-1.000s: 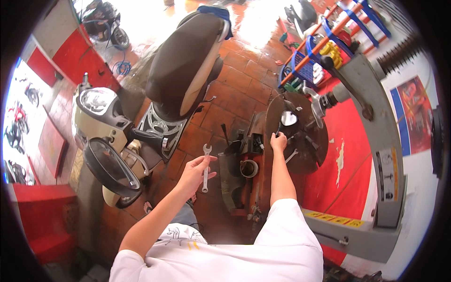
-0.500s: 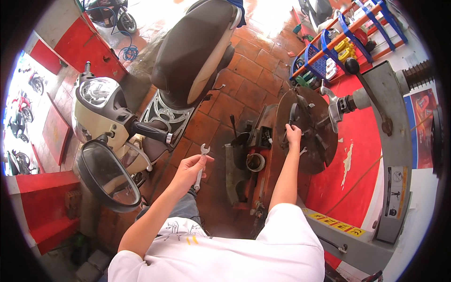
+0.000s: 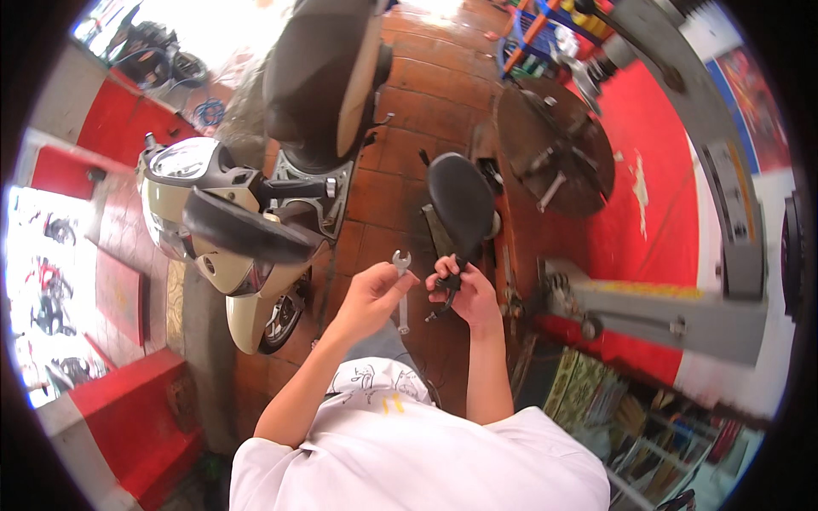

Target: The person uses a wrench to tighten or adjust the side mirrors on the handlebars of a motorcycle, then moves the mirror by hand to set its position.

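In the head view my left hand (image 3: 380, 298) is closed on a silver wrench (image 3: 402, 261); its open end sticks up above my thumb, its shank hangs below. Just right of it, my right hand (image 3: 457, 288) grips the stem of a black mirror (image 3: 460, 194), its teardrop housing turned back-up above my fingers. To the left stands a cream and brown scooter (image 3: 179, 204) with another black mirror (image 3: 247, 226) at its handlebar. A round dark metal turntable (image 3: 528, 128) at upper right carries another wrench (image 3: 550, 194).
A grey machine arm (image 3: 703, 179) rises at the right before a red and white wall. A rack (image 3: 520, 38) with blue holders and bottles is at the back right, a red step (image 3: 145, 434) at lower left. Other motorbikes (image 3: 149, 47) stand behind the scooter, on the left.
My right hand has brought the mirror from the turntable toward my body, beside my left hand, which has shifted slightly right with the wrench. The camera's view has also shifted.
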Demonstrator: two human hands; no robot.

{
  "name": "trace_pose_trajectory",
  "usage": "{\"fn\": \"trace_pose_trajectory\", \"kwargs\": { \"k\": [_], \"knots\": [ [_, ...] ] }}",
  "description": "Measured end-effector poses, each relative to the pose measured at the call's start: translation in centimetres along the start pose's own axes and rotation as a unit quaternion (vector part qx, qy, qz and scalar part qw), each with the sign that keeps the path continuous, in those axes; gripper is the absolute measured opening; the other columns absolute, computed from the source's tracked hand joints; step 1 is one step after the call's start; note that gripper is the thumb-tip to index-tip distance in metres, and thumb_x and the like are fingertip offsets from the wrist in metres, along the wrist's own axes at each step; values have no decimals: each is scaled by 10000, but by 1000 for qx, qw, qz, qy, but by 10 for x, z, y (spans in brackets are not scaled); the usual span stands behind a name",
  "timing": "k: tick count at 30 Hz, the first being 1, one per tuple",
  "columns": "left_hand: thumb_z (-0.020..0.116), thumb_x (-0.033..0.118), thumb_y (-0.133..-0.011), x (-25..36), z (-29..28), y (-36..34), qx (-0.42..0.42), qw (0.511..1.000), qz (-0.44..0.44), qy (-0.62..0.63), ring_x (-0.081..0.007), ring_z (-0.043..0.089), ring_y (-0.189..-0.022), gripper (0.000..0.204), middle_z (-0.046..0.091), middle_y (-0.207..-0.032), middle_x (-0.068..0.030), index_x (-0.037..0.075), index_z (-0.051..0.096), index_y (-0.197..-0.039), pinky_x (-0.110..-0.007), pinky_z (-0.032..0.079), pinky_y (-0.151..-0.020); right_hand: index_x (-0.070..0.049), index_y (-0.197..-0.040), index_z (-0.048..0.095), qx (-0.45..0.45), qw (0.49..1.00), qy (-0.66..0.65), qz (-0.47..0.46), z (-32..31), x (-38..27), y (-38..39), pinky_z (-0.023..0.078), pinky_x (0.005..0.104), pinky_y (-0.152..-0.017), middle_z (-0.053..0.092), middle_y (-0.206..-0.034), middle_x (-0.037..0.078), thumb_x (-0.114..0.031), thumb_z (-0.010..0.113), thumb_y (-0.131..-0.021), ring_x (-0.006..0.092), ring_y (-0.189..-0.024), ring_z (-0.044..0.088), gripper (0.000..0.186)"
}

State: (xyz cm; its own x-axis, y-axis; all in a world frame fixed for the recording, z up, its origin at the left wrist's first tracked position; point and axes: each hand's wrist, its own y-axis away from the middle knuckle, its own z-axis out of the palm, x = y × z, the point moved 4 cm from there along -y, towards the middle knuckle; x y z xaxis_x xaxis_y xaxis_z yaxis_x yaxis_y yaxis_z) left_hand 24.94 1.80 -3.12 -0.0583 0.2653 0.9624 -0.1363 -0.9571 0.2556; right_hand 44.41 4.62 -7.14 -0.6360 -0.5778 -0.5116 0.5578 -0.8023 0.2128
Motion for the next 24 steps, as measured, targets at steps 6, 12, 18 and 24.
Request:
{"fn": "trace_pose_trajectory", "kwargs": {
  "k": [6,12,18,24],
  "knots": [
    [558,190,-1026,34,-21,80,-76,995,61,-1,-48,506,-765,201,575,-837,28,25,649,-956,-229,422,-676,-108,-943,491,-17,997,-36,-65,65,20,44,526,525,-962,498,-1039,81,-212,511,-882,316,-1100,579,122],
    [562,197,-1029,41,-87,184,-54,988,124,74,-52,529,-726,184,568,-832,22,36,638,-983,-213,423,-657,-140,-1053,526,-79,986,9,-147,160,66,99,382,579,-1090,505,-1319,118,-243,478,-975,392,-1310,482,138],
    [579,234,-1020,37,-169,294,57,978,123,156,-33,529,-692,229,587,-788,35,27,678,-1000,-209,433,-632,-179,-1127,504,-124,979,24,-161,273,144,116,326,601,-1114,274,-1588,176,-291,431,-1044,479,-1437,276,156],
    [593,259,-1012,30,-231,364,164,943,165,239,-39,490,-649,245,548,-727,46,34,686,-997,-207,407,-610,-267,-1162,560,-238,968,-59,-52,350,213,105,218,623,-1172,115,-1646,163,-358,414,-1063,489,-1483,121,198]
  ]
}}
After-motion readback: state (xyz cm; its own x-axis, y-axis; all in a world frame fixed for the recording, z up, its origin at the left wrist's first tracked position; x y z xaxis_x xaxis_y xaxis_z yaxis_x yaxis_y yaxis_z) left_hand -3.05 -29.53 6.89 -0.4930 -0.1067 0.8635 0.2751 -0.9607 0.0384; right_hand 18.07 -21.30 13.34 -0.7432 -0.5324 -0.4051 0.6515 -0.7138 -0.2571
